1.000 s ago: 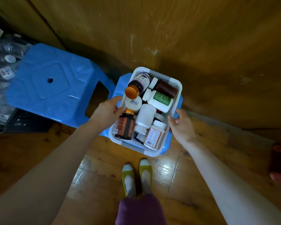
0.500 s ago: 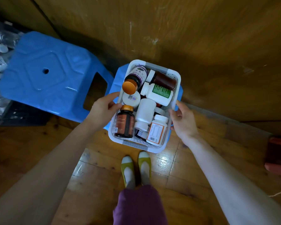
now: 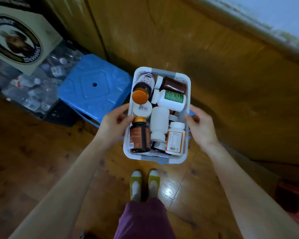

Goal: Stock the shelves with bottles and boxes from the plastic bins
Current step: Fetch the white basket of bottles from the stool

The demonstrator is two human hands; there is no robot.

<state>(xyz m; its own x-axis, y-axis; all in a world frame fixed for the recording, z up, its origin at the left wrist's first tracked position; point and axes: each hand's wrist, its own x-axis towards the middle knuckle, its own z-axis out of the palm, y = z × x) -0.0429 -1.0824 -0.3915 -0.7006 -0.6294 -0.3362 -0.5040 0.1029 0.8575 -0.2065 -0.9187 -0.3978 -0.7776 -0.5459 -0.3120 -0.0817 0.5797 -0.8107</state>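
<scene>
The left hand (image 3: 113, 124) grips the left rim of a white bin (image 3: 160, 158), thumb hooked inside; the right hand (image 3: 201, 125) grips the right rim. Bottles (image 3: 170, 100) lie heaped in it, among them an amber bottle (image 3: 139, 135) beside a plain white bottle (image 3: 159, 123). A blue stool (image 3: 93, 85) stands just left, on the wooden floor (image 3: 41, 161).

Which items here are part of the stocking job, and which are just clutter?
Job:
- white bin, gripped at its sides by left hand and right hand
- inside it: amber bottle, green-label bottle, plain white bottle

Lying about:
- blue stool
- printed carton
- heap of clear plastic bottles
</scene>
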